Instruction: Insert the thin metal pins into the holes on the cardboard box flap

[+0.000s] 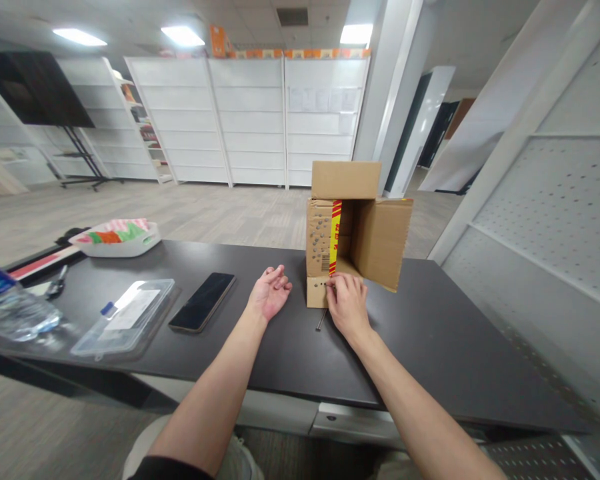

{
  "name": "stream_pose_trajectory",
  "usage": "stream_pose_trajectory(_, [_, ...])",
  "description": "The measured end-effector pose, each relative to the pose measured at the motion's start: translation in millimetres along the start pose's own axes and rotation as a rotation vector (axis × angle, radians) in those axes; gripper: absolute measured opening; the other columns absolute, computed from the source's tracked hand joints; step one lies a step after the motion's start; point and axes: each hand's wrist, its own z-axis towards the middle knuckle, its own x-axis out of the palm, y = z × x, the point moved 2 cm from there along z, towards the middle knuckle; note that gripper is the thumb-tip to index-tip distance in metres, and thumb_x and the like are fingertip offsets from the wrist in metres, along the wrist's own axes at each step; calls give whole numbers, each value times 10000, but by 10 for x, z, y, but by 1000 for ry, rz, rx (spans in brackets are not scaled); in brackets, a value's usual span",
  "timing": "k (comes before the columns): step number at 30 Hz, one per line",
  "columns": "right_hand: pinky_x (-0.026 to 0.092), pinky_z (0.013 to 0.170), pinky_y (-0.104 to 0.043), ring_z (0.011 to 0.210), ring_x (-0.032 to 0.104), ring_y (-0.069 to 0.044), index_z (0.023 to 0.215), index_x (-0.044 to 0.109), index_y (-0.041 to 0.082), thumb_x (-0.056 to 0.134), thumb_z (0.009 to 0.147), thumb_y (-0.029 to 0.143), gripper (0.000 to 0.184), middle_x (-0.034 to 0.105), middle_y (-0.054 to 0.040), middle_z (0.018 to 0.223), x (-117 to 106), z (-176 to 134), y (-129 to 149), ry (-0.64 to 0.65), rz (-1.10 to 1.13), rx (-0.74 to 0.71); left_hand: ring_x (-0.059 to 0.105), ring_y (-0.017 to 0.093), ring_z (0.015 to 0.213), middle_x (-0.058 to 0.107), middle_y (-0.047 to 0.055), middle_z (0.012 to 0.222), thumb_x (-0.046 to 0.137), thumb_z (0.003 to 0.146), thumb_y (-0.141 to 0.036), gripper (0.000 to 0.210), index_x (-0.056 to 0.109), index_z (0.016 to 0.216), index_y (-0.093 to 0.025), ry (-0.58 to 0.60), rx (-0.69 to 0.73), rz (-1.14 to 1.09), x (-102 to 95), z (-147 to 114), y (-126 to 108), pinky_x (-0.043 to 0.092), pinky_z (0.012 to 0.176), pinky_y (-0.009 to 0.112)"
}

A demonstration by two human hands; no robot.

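An open cardboard box [380,237] stands on the dark table in front of me, its flaps spread. Many small grey round heads dot its left flap [319,233], beside a red-and-yellow tape strip [335,233]. Small dark dots line the lower front flap [316,293]. My right hand [349,303] touches that lower flap with its fingertips pinched together; what they hold is hidden. A thin metal rod-like piece [321,320] lies just below the flap. My left hand [271,293] is left of the box, palm up, fingers curled in; any contents cannot be made out.
Left on the table [280,353] are a black phone [203,302], a clear plastic case [125,317], a plastic water bottle [17,310] and a white basket [117,249] of colourful items. A perforated white panel [555,200] borders the right. White shelving [250,120] stands behind.
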Motion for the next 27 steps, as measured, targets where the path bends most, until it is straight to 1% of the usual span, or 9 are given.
stream_pose_trajectory(10, [334,816,-377,969,503,-250,922,556,195,438,910,226,122,622,-99,1050,-36,-7,25,-19,34,-7,303,39,431,594,-52,673,663,701,-37,262,442,649,-167,2,5,10,16,-13,-1,328,532,240])
stream_pose_trajectory(15, [324,825,-371,961,512,-243,920,546,199,431,918,230,119,633,-88,1021,-71,-19,49,-49,80,-9,306,39,431,592,-52,668,663,700,-38,263,439,649,-167,1,2,12,3,1,2,329,534,241])
stream_pose_trajectory(22, [316,839,-365,968,517,-239,946,531,202,423,932,241,115,637,-83,1031,-110,-38,63,-68,136,-2,299,43,428,590,-54,663,660,704,-36,262,441,654,-171,-8,-1,1,18,-10,2,323,529,243])
stream_pose_trajectory(27, [312,836,-359,959,526,-229,952,520,201,412,931,239,116,643,-78,1015,-163,-51,78,-98,168,-5,308,41,428,590,-54,663,650,709,-33,254,443,658,-170,10,-1,-1,7,-1,5,327,531,243])
